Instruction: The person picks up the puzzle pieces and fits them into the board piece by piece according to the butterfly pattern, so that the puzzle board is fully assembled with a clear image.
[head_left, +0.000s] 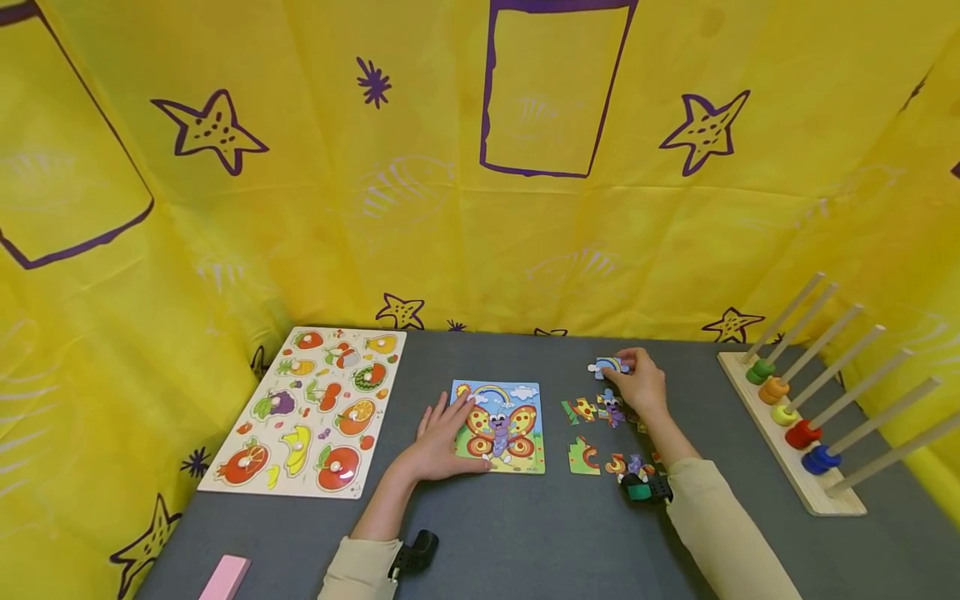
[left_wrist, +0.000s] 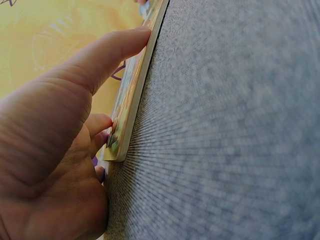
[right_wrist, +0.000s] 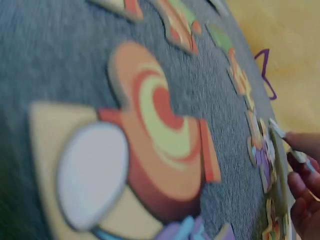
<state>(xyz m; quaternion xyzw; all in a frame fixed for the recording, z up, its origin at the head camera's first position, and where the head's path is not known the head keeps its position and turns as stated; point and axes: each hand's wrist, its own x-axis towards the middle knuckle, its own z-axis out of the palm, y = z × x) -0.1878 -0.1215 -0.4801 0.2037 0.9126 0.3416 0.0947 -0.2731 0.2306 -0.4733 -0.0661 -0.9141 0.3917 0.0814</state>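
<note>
A square butterfly puzzle picture [head_left: 517, 429] lies on the grey table. My left hand [head_left: 442, 440] rests on its left side, fingers spread, thumb near the bottom edge. In the left wrist view the thumb [left_wrist: 107, 52] touches the top face beside the board's edge [left_wrist: 135, 110]. My right hand [head_left: 641, 387] pinches a jigsaw piece with a rainbow [head_left: 609, 365] at the back, beyond the loose pieces. In the right wrist view the fingertips [right_wrist: 300, 142] hold a pale piece at the right edge. Loose jigsaw pieces [head_left: 584, 456] lie below the right hand; the forearm hides some.
A fruit peg board [head_left: 311, 417] lies at the left. At the right stands a wooden rack [head_left: 780, 433] with upright rods and coloured rings. A pink block [head_left: 225, 577] is at the front left. Yellow patterned cloth [head_left: 450, 233] hangs behind the table.
</note>
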